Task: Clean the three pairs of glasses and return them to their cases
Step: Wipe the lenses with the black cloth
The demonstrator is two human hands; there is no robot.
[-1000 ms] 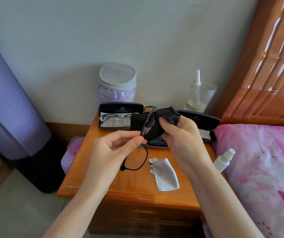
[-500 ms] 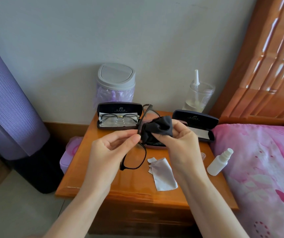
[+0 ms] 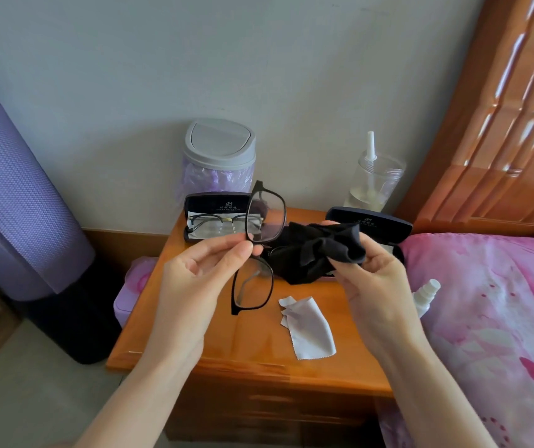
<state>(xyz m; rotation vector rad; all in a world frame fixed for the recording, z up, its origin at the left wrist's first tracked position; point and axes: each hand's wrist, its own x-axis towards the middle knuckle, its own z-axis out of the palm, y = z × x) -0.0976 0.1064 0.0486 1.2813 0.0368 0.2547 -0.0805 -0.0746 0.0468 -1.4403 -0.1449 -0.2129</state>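
Thumb and fingertips (image 3: pixel 241 253) of the left hand (image 3: pixel 194 286) pinch the glasses (image 3: pixel 265 218) at the bridge, and the right hand (image 3: pixel 378 279) curls round the bunched black cloth (image 3: pixel 320 250). A moment ago that cloth wrapped the upper lens; now it sits off at 3 o'clock and the lens is bare, so that lens looks wiped and the lower one seems due next. The glasses hang above the table (image 3: pixel 194 334), lenses toward the camera, their long axis running 12 to 6 with a slight lean toward 1.
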